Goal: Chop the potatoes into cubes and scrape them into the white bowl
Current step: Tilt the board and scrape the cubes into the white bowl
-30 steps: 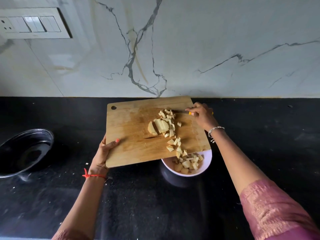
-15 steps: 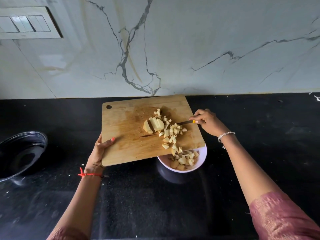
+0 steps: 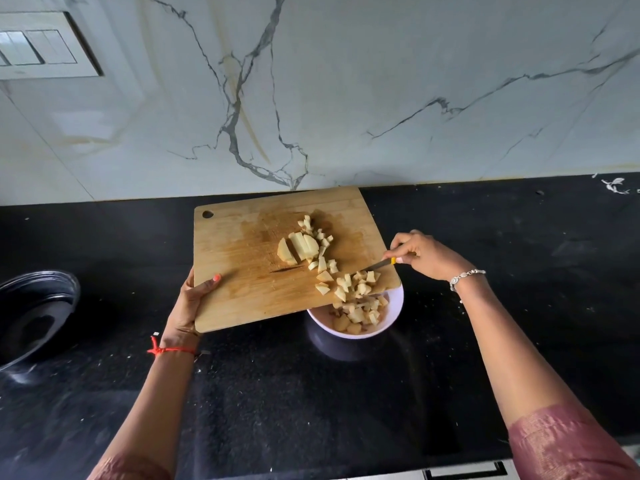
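Observation:
My left hand (image 3: 192, 299) grips the near left edge of a wooden cutting board (image 3: 249, 271), holding it tilted over the white bowl (image 3: 393, 311). Potato cubes (image 3: 353, 287) cluster at the board's lower right corner, right above the bowl. A larger sliced chunk of potato (image 3: 298, 249) sits higher up at mid-board. More cubes (image 3: 358, 315) lie inside the bowl. My right hand (image 3: 424, 254) holds a small knife (image 3: 375, 265) with a yellow handle, its blade against the cubes at the board's right edge.
A black round pan or lid (image 3: 33, 313) sits on the black counter at the far left. The marble wall stands right behind the board, with a switch plate (image 3: 41, 46) at upper left. White scraps (image 3: 614, 185) lie at the far right.
The knife has swept from the board's far edge down toward its lower right corner, pushing cubes with it. More cubes have gathered at that corner and dropped into the bowl.

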